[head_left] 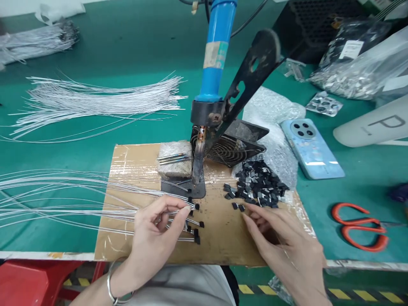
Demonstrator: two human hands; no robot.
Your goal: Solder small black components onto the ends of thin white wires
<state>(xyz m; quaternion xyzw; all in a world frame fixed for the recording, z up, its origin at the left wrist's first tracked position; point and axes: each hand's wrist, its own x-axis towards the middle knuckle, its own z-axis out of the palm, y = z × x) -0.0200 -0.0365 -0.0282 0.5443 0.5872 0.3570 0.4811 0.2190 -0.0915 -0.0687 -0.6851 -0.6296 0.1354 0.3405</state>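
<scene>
My left hand (161, 229) pinches a thin white wire near its end, which carries a small black connector (196, 207). Several other white wires (124, 212) run in from the left under and beside this hand, with black pieces at their ends on the cardboard (219, 250). Thumb and forefinger of my right hand (280, 242) are slightly apart, beside two loose black connectors (238, 207); nothing shows between them. Behind that hand is a pile of black connectors (261, 185). A blue-handled soldering iron (213, 63) points down in a black stand (248, 76) between my hands.
A whitish block (174, 161) with thin metal rods stands by the iron's tip, a black fan (229, 146) behind it. A wire bundle (105, 100) lies at back left. On the right are a phone (314, 148), red-handled scissors (360, 227) and a white cylinder (372, 121).
</scene>
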